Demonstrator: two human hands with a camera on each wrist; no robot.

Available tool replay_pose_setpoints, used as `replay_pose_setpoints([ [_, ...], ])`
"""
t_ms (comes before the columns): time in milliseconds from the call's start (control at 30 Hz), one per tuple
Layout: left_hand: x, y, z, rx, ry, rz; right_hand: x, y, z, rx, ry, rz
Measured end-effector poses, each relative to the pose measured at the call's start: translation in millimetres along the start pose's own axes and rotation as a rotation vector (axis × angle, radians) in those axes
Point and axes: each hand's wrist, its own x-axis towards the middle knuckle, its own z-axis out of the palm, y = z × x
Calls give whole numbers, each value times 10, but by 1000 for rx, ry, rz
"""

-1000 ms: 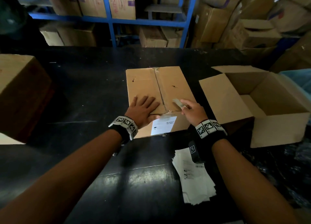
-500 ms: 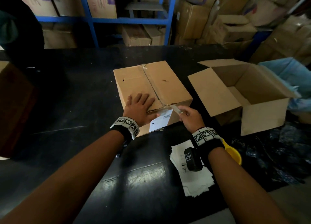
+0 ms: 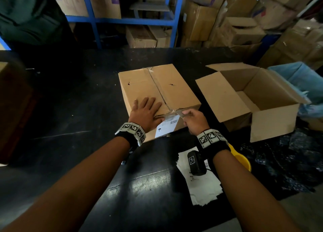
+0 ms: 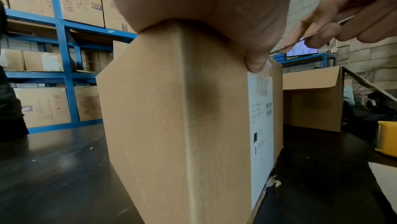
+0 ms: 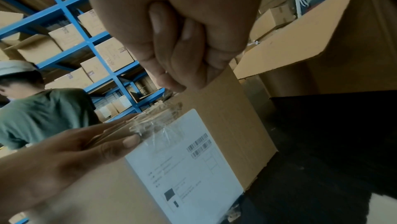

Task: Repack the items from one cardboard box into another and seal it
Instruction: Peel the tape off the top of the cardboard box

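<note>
A closed cardboard box [image 3: 157, 85] stands mid-table, with clear tape along its top seam and a white label [image 3: 167, 127] on its near face. My left hand [image 3: 148, 106] lies flat on its top by the front edge, thumb [image 5: 128, 141] at the crumpled tape. My right hand [image 3: 185, 113] hovers at the front top edge beside the seam and pinches a thin flat strip [image 4: 343, 20]; whether this is a blade or tape I cannot tell. An open, empty-looking cardboard box [image 3: 225, 99] lies tipped on its side to the right.
A stack of white papers [image 3: 201, 184] and a yellow object [image 3: 243, 160] lie under my right forearm. Right of the open box hangs a blue plastic bag [image 3: 300, 80]. A brown box [image 3: 14, 109] stands at far left. A person in green [image 3: 26, 13] stands behind, by blue shelving [image 3: 136, 21].
My right hand has slid with the thin strip from the box top to its front top edge. My left hand stays flat on the box. The head view has drawn back.
</note>
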Motion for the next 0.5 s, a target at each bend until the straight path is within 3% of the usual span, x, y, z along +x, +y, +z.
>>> replay_pose_setpoints([
  [167, 16, -3, 16, 14, -19, 3, 30, -44, 78, 27, 4, 66],
  [500, 18, -25, 25, 9, -33, 28, 3, -113, 161, 10, 1, 8],
])
